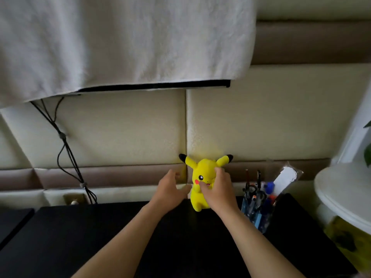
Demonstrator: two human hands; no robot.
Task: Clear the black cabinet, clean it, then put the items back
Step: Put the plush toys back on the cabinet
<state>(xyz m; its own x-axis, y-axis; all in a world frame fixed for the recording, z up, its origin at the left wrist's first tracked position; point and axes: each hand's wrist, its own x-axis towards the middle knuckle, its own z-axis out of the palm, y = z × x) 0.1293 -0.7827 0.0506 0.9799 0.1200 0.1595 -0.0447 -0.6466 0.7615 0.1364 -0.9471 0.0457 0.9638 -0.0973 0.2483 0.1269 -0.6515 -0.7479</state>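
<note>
A yellow plush toy is at about 5 o'clock from the middle of the view, at the rear edge of the black cabinet. It is upright, its long axis running 12 to 6. Its black-tipped ears point to 10 and 2, and its face is turned toward the camera. Its feet seem to rest on the cabinet top, though the dim light makes that hard to confirm. The right grip, a bare hand, is curled round the toy's head and cheek from the 3 o'clock side. The left grip is just beside the toy at 9 o'clock, fingers spread and holding nothing. A pen holder stands on the cabinet at 3 o'clock of the toy. Black cables run down the padded wall at 9 o'clock.
</note>
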